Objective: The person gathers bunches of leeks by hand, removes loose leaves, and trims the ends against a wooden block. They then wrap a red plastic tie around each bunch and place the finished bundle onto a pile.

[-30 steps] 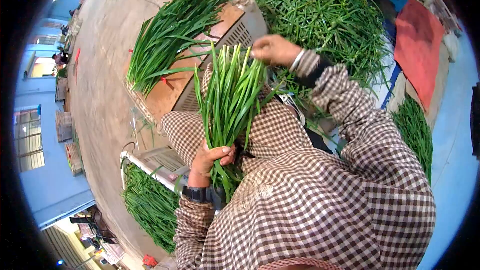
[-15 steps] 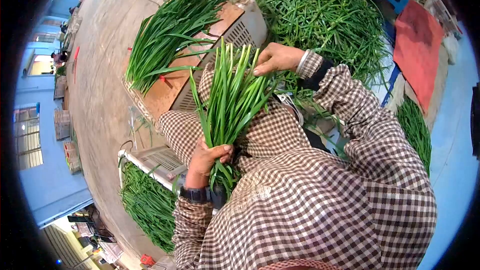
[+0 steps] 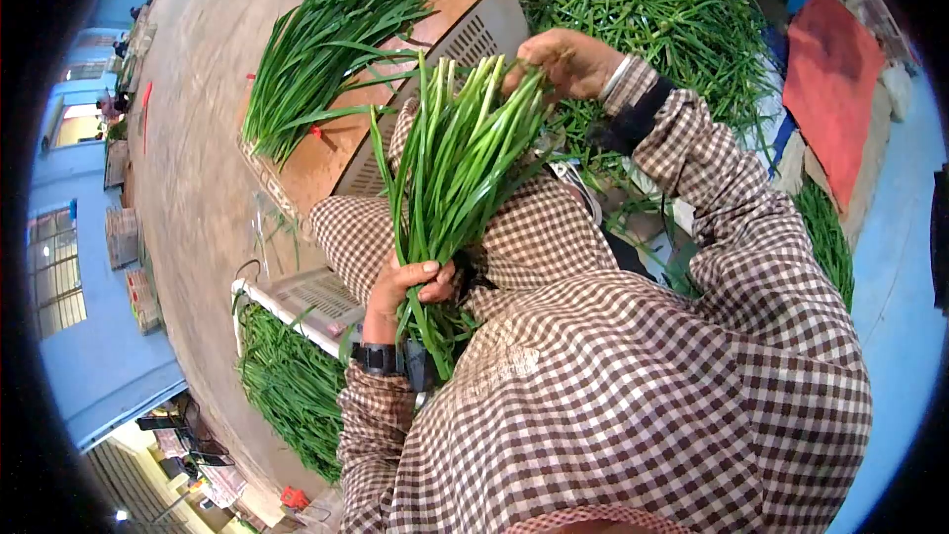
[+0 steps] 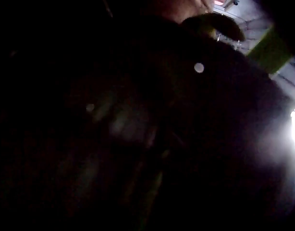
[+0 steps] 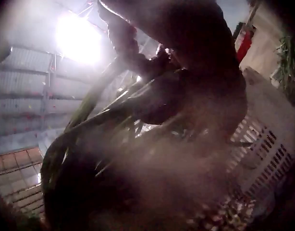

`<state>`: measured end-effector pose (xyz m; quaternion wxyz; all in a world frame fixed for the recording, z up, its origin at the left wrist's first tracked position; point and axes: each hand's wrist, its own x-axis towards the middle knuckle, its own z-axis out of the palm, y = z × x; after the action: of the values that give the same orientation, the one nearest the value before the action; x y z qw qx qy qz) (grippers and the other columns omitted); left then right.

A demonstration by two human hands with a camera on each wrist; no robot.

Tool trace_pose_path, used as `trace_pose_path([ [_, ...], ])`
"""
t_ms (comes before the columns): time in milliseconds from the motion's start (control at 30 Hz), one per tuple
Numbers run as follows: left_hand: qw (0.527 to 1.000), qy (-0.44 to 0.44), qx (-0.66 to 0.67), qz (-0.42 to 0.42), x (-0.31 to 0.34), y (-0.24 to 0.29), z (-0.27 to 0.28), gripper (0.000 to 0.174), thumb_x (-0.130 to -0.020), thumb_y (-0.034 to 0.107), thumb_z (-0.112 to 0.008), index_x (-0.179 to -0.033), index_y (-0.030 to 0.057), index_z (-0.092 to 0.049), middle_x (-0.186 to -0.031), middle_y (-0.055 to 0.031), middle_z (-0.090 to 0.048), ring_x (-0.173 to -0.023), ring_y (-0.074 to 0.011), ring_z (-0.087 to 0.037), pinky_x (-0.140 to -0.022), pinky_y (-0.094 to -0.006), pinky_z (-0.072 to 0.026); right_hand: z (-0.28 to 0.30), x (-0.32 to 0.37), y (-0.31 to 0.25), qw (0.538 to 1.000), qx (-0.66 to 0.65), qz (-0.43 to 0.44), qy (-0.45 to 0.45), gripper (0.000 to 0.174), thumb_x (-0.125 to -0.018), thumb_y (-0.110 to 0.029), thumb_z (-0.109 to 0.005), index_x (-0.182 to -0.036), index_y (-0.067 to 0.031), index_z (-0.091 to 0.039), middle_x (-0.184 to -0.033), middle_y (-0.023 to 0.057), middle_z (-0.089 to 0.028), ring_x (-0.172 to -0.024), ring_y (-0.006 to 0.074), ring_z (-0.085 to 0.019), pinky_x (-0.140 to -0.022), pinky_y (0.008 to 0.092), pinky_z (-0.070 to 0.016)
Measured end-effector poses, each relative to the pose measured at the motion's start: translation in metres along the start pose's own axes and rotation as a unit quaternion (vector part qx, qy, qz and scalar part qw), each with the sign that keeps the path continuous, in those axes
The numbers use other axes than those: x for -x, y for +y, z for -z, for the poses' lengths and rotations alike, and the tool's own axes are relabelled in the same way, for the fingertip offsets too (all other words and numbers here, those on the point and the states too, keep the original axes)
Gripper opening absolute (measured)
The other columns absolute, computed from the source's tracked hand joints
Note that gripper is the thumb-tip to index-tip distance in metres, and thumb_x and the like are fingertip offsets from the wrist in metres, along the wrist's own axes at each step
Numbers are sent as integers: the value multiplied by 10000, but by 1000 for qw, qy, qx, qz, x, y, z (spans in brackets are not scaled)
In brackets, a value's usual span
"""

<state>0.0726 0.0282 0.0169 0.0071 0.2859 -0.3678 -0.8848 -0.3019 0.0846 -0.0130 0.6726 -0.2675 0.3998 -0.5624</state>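
Observation:
My left hand grips a bunch of Chinese chives low down, around the leaves, close to the lap. The pale stem ends fan out at the top, pointing away from the body. At the right edge of those ends, my right hand has its fingers curled and pinches at chive stems. In the right wrist view the right hand is dark against the light, with thin stalks at its fingertips. The left wrist view is almost wholly dark, and the grip is hidden there.
Trimmed-looking chives lie on a brown board over a plastic crate. A large loose heap of chives spreads at the back right. More chives fill a white crate at the left. A red sheet lies far right.
My right hand has dipped to the stem ends, then moved up and slightly right, its fingers now curled tighter. The left hand keeps its grip, shifting slightly up and left.

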Motion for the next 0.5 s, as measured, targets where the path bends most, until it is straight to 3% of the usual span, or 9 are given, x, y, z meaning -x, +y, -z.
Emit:
trace_pose_path([
  [100,1000,-5,28,9,2,-4,1,327,-833,123,-552,-1110,-23,-459,-698,-81,-528,-434,-54,-381,-488,-232,-326,10,3,-19,995,-35,9,-97,176,-865,-221,-567,-825,-55,-606,-858,57,-637,-921,234,-618,-800,513,-516],
  [167,999,-11,38,5,1,-8,5,271,-846,139,-540,-1047,-29,-472,-685,-51,-526,-430,-50,-373,-485,-236,-324,-1,21,-24,937,106,298,-150,159,-879,-195,-550,-842,-47,-592,-872,56,-623,-954,233,-607,-860,513,-494],
  [233,999,-8,47,12,1,-9,7,221,-856,160,-531,-955,-34,-490,-629,-33,-507,-423,-52,-360,-477,-238,-318,24,16,-26,929,11,318,-188,156,-894,-186,-534,-878,-40,-589,-914,61,-618,-993,232,-593,-914,484,-474],
  [267,998,-24,63,14,0,-11,10,217,-859,168,-528,-927,-35,-495,-603,-25,-495,-420,-52,-355,-477,-234,-316,44,9,-48,947,-120,125,-269,185,-901,-205,-528,-923,-33,-589,-981,84,-620,-1000,223,-590,-938,440,-464],
  [333,997,-27,72,16,0,-10,7,216,-863,187,-518,-855,-28,-508,-534,-5,-460,-411,-53,-338,-469,-221,-304,75,22,-58,986,146,66,52,242,-878,-244,-563,-944,-13,-593,-1012,116,-621,-971,220,-597,-913,408,-466],
  [400,992,-32,118,11,1,-13,9,212,-864,126,-510,-991,-39,-468,-625,-65,-494,-420,-58,-357,-456,-222,-314,67,30,-65,756,565,-34,328,312,-863,-278,-582,-993,5,-593,-1009,120,-624,-924,216,-610,-861,376,-484],
  [433,985,-34,166,9,0,-13,9,296,-865,65,-502,-1128,-49,-429,-716,-125,-528,-428,-64,-375,-443,-223,-323,56,33,-61,564,733,-68,375,353,-858,-294,-586,-1024,17,-590,-1001,120,-627,-893,212,-622,-818,357,-503],
  [467,992,-20,124,-1,1,-12,8,243,-862,64,-507,-1052,-76,-448,-689,-113,-518,-427,-69,-373,-419,-228,-312,56,34,-49,575,735,51,356,415,-866,-313,-576,-1069,49,-570,-979,129,-634,-800,199,-643,-725,327,-528],
  [500,992,-22,124,-2,-2,-12,9,243,-862,64,-507,-1052,-76,-448,-689,-113,-518,-427,-69,-373,-419,-228,-312,48,33,-52,743,613,42,263,440,-871,-334,-573,-1085,50,-560,-963,147,-636,-747,190,-652,-640,300,-539],
])
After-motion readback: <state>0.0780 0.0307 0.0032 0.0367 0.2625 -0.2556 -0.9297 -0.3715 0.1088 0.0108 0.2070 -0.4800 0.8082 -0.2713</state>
